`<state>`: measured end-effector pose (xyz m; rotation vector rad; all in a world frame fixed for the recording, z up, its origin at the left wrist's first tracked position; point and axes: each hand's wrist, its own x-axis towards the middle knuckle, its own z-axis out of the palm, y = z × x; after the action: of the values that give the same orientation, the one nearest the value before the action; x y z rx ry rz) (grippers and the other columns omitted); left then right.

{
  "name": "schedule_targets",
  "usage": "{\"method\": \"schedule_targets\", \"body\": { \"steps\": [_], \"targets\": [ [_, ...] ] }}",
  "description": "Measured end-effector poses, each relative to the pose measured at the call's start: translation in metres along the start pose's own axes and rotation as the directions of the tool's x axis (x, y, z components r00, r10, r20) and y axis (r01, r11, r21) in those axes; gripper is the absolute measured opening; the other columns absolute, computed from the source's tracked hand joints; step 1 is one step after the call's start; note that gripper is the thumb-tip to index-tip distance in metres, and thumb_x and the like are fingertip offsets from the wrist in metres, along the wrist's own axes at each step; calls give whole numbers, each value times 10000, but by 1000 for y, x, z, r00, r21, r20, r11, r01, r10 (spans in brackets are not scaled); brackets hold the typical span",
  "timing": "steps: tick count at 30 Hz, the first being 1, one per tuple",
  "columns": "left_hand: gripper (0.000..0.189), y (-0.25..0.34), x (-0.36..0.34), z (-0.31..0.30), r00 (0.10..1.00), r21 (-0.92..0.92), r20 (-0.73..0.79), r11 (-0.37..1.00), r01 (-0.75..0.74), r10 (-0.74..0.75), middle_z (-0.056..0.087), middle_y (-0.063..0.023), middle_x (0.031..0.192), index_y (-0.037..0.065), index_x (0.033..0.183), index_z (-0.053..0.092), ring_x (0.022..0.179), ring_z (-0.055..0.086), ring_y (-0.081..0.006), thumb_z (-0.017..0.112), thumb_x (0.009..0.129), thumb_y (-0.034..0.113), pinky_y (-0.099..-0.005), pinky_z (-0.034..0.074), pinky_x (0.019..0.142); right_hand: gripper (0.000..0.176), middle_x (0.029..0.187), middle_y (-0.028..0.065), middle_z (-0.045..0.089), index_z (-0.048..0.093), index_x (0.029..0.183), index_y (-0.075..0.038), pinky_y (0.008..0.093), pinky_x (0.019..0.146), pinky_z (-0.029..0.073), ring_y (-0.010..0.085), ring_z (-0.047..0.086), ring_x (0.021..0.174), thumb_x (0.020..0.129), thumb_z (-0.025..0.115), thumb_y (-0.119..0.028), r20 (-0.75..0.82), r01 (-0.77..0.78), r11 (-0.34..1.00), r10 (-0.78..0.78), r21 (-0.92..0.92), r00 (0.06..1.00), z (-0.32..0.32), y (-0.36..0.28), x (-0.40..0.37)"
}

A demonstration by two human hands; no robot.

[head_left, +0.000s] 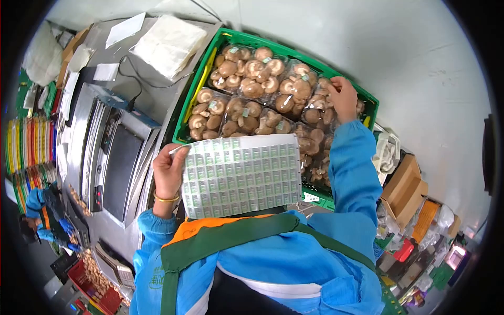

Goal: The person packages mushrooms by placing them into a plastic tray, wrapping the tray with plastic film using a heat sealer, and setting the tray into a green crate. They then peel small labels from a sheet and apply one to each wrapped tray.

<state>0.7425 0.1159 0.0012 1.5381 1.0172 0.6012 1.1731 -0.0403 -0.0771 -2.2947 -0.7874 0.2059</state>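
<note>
My left hand (169,173) is closed on the left edge of a label sheet (241,176), which carries rows of small green-and-white stickers. The sheet lies over the near part of a green crate (286,51) filled with clear bags of brown mushrooms (257,73). Several bags at the back and left bear a small pale label. At the crate's right side, my right hand (344,100) reaches down to a mushroom bag (319,105), with thumb and fingers drawn together at its top. Whatever may be between those fingertips is too small to make out.
A metal table (152,97) on the left holds white plastic sheets (170,44) and a wrapping machine (118,163). Far left, a co-worker in blue (44,210) stands near a red crate (86,286) of mushrooms. An open cardboard box (404,184) lies right.
</note>
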Motion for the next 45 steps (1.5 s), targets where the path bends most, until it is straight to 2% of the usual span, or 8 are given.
{"method": "schedule_targets", "body": {
  "steps": [5, 9, 19, 24, 29, 36, 40, 45],
  "targets": [
    [123, 13, 2, 13, 998, -41, 55, 999, 6, -4, 595, 32, 747, 3, 911, 605, 661, 492, -15, 629, 875, 118, -163, 412, 593, 242, 961, 82, 651, 608, 1067, -4, 283, 790, 484, 155, 613, 864, 839, 593, -81, 612, 81, 846, -444, 527, 654, -7, -127, -74],
    [133, 15, 6, 20, 995, -37, 93, 999, -20, 23, 598, 35, 751, -3, 924, 609, 663, 492, -15, 643, 862, 110, -161, 416, 598, 202, 890, 94, 633, 633, 1002, -16, 319, 719, 466, 210, 606, 804, 810, 632, -81, 592, 236, 772, -613, 590, 524, 13, -156, -97],
    [123, 1, 4, 26, 991, -45, 134, 998, 34, -27, 598, 42, 758, 1, 941, 616, 665, 487, -5, 638, 865, 95, -154, 402, 597, 152, 810, 76, 576, 621, 892, -24, 362, 739, 428, 248, 548, 812, 782, 655, -124, 304, 287, 791, -501, 540, 810, 24, -146, -135],
    [130, 1, 6, 29, 986, -39, 156, 998, 59, -52, 597, 44, 754, -2, 937, 616, 654, 484, -5, 639, 866, 104, -154, 399, 591, 173, 814, 50, 564, 630, 912, -82, 376, 745, 410, 268, 522, 826, 780, 658, -190, 454, 272, 797, -547, 540, 703, 27, -132, -137],
    [136, -4, 7, 32, 983, -69, 157, 992, 107, -95, 602, 41, 755, 1, 929, 619, 651, 489, -6, 643, 865, 119, -158, 405, 587, 161, 841, 43, 592, 640, 882, -71, 352, 693, 425, 244, 537, 791, 752, 689, -152, 185, 507, 766, -607, 395, 773, 27, -134, -152],
    [159, -18, 9, 32, 966, -113, 200, 976, 188, -162, 613, 30, 758, 0, 931, 622, 642, 504, -15, 647, 866, 143, -161, 409, 579, 104, 837, 44, 593, 639, 834, -74, 327, 695, 437, 226, 552, 784, 754, 687, -120, 178, 526, 780, -602, 338, 779, 29, -126, -163],
    [162, -27, 7, 9, 967, -110, 110, 965, 240, -228, 608, 27, 749, 5, 918, 623, 635, 503, -24, 638, 874, 160, -163, 403, 569, 176, 820, 82, 619, 589, 974, -37, 305, 665, 462, 205, 603, 753, 806, 610, -84, 412, -284, 725, 0, 627, 911, 0, -87, -146],
    [151, -21, 8, -4, 973, -119, 64, 967, 226, -220, 604, 32, 741, 9, 893, 623, 626, 492, -16, 630, 880, 159, -163, 392, 558, 334, 830, 103, 626, 517, 1061, -25, 304, 673, 482, 195, 614, 755, 770, 666, -92, 357, -202, 948, 105, 246, 928, -9, -14, -123]
  ]
}}
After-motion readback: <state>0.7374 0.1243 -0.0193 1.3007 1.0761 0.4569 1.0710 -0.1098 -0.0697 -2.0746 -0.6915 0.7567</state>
